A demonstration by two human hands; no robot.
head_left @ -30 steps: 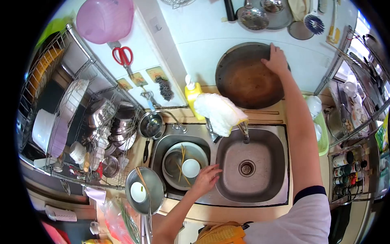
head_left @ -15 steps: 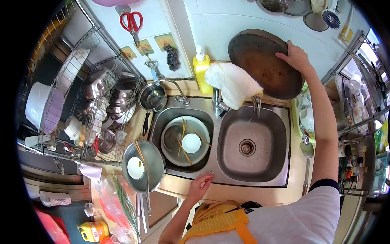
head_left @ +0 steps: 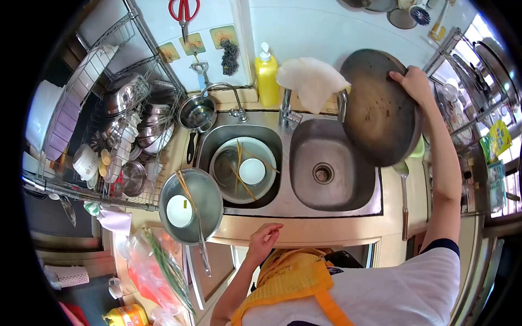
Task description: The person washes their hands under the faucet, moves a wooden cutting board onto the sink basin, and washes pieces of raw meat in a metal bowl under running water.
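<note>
My right hand [head_left: 416, 87] grips the upper right rim of a large round wok [head_left: 375, 117], dark with a brownish middle. My thumb lies over its face; the other fingers are mostly hidden behind it. Tilted, the wok hangs over the right edge of the right sink basin [head_left: 326, 193]. My left hand [head_left: 265, 242] hovers by the counter's front edge, fingers loosely bent and apart, with nothing in it. A white cloth [head_left: 312, 81] drapes over the tap [head_left: 285, 111], left of the wok.
A pot [head_left: 269, 144] with a white bowl [head_left: 252, 171] and chopsticks sits in the left basin. Left of it stand a metal pan [head_left: 209, 212] and a small saucepan [head_left: 197, 113]. A yellow pump bottle [head_left: 266, 76] stands behind. A long-handled spoon [head_left: 403, 190] lies right; a dish rack [head_left: 122, 108] is left.
My right hand has brought the wok away from the wall, down and to the right, turning it more upright. The left hand stays near the counter edge. My view has shifted.
</note>
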